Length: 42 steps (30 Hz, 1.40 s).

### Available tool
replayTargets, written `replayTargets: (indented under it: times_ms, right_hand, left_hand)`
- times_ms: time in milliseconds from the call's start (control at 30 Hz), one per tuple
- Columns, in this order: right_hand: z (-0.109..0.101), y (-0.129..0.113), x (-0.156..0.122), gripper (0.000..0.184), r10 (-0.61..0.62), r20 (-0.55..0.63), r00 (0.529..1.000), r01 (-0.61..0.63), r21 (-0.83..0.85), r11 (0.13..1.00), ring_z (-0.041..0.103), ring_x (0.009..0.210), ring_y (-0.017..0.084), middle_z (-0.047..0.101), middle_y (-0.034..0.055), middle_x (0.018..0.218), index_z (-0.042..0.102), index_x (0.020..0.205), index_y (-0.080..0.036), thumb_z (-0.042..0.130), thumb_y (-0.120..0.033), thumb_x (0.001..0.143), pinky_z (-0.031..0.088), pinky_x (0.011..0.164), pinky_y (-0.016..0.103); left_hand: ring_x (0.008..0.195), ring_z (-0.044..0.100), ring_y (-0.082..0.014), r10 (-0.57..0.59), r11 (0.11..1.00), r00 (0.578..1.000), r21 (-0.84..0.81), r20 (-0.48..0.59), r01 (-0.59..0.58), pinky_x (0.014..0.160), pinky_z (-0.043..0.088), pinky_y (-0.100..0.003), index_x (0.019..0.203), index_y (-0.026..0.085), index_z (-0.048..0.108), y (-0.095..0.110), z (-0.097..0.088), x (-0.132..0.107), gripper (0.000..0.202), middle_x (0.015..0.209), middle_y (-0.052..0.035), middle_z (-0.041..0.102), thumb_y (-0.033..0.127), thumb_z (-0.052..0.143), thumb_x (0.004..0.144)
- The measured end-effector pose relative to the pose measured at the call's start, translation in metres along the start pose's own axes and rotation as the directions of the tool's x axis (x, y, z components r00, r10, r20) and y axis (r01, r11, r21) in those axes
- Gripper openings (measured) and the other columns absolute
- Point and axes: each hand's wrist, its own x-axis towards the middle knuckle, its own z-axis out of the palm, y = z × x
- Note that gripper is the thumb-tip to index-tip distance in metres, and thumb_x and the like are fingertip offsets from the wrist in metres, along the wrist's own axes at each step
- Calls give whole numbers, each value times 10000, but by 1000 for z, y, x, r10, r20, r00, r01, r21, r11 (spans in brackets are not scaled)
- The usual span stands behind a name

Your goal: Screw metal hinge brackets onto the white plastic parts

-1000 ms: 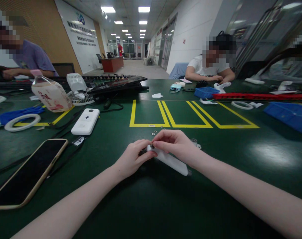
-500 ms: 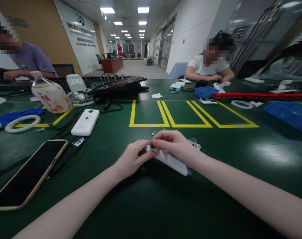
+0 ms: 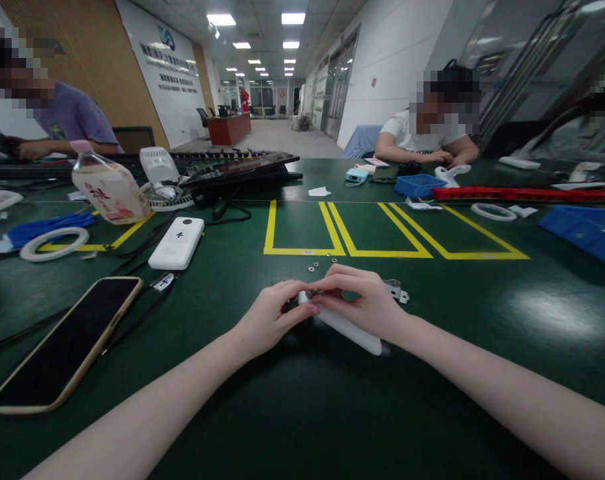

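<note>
A long white plastic part [image 3: 355, 330], shaped like a handle with a dark tip at its near right end, lies slanted at the middle of the table. My left hand [image 3: 270, 312] is closed round its far left end, thumb on top. At that same end, the fingertips of my right hand [image 3: 367, 297] pinch a small dark metal piece [image 3: 312, 293]; its exact kind is too small to tell. Behind my right wrist sits a metal bracket [image 3: 396, 292], partly hidden. Several small washer-like rings [image 3: 311, 269] lie just beyond my hands.
Yellow tape outlines [image 3: 307, 252] mark the green table ahead. To the left are a phone [image 3: 65, 347], a white power bank [image 3: 177, 243], a bottle [image 3: 110, 190] and a white ring [image 3: 55, 245]. Blue bins [image 3: 582, 230] stand right. Two people sit across, another at far right.
My right hand's fingers have shifted slightly and spread more over the end of the white part, still pinching the small piece. The whole view has moved a little to the right.
</note>
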Motion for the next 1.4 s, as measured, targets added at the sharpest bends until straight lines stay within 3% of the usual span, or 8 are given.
replayTargets:
  times_ms: [167,300,400,500,567,933,1133,1400]
  right_hand:
    - [-8,8,4,213,21,7,1000,-21,-17,1000,548,719,128,612,42,869,697,1066,-170,611,-309,930,449,642,245]
    - [-28,35,7,297,230,-227,946,-254,-78,964,541,678,146,628,50,864,666,1125,-152,508,-348,968,431,627,268]
    - [-37,63,3,293,317,-230,920,-374,-278,885,546,667,150,628,71,932,667,1126,-131,479,-296,972,438,618,276]
    - [-34,84,-2,265,330,-105,938,-333,-537,775,591,807,183,596,101,1084,669,1147,-132,522,-202,937,466,687,288]
    - [-28,90,-3,260,327,-60,943,-296,-597,745,594,917,214,567,106,1161,675,1148,-148,539,-181,929,469,728,296]
    - [-24,89,1,150,305,-1,952,-232,-652,721,589,869,182,593,68,1036,661,989,-164,515,-192,968,423,677,261]
    - [-20,92,3,260,312,-17,950,-247,-652,717,585,916,206,559,101,1120,601,1213,-151,513,-217,978,439,730,280]
    - [-21,91,4,88,324,-14,946,-264,-614,744,584,857,165,580,56,1010,649,971,-160,571,-197,949,421,704,233]
  left_hand:
    - [702,518,-141,-14,1000,1000,-1,-3,14,637,371,-246,1009,167,650,0,0,1,227,834,-7,619,352,542,937]
    - [710,536,-144,-65,998,998,-11,3,65,622,382,-242,1042,175,657,1,0,0,241,875,-13,637,357,545,930]
    - [699,541,-144,-82,996,997,-16,6,83,617,393,-243,1054,179,658,3,0,0,255,873,-13,643,367,535,933]
    - [714,557,-150,-87,996,996,-14,1,87,630,405,-249,1063,179,655,4,-1,0,267,877,-15,648,376,525,937]
    - [733,566,-159,-94,996,996,-8,5,94,641,411,-255,1075,181,652,4,0,0,276,889,-21,654,382,520,939]
    - [722,541,-151,-83,995,996,-45,25,84,646,402,-248,1080,173,642,3,1,0,278,869,-14,632,376,519,936]
    - [734,547,-158,-90,996,996,-28,25,90,648,414,-252,1073,171,643,5,2,2,285,892,-24,640,381,513,930]
    - [772,583,-171,-114,992,993,-48,38,115,675,446,-259,1052,168,631,6,3,2,277,935,-36,651,385,509,931]
